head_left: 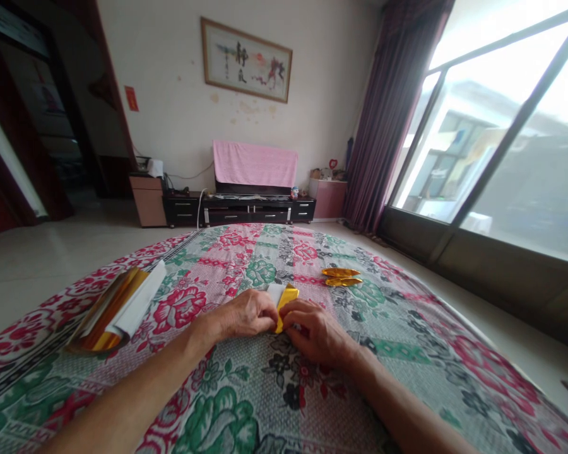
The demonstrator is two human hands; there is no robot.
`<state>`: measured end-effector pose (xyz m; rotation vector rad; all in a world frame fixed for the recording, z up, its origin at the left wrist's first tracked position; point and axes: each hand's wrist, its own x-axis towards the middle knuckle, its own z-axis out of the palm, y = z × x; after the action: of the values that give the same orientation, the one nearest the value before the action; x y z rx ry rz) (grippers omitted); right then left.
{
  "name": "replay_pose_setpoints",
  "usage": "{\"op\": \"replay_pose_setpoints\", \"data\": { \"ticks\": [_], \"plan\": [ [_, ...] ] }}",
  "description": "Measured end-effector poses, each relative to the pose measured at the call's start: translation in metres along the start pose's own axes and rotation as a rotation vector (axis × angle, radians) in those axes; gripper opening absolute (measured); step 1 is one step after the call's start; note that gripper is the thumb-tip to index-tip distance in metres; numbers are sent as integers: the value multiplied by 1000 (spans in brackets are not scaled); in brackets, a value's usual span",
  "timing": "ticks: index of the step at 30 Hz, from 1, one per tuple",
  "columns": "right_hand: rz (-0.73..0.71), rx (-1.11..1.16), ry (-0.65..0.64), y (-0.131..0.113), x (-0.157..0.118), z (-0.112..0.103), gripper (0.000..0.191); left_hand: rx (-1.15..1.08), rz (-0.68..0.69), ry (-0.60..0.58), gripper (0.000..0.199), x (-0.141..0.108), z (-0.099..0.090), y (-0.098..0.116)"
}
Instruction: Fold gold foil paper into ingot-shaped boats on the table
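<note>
Between my two hands lies a sheet of gold foil paper, its white back showing on the left and a gold strip folded along the right. My left hand has its fingers curled and pinches the paper's near left edge. My right hand bends over the gold strip, thumb and fingers closed on its near end. The fingertips hide part of the near edge. Two folded gold paper boats rest side by side beyond my right hand. Off to the left is a stack of gold and white paper, loosely curled.
A flowered cloth covers the round table. Past its far edge stand a low black cabinet and a television under a pink cloth. A large window is on the right, beside a purple curtain.
</note>
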<state>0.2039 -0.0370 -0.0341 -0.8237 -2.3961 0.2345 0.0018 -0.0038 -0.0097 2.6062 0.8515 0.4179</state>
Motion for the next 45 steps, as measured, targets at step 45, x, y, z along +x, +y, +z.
{"op": "replay_pose_setpoints", "data": {
  "ticks": [45],
  "plan": [
    [83,55,56,-1,2,3,13,175,44,73,31,17,16,-18]
  ]
}}
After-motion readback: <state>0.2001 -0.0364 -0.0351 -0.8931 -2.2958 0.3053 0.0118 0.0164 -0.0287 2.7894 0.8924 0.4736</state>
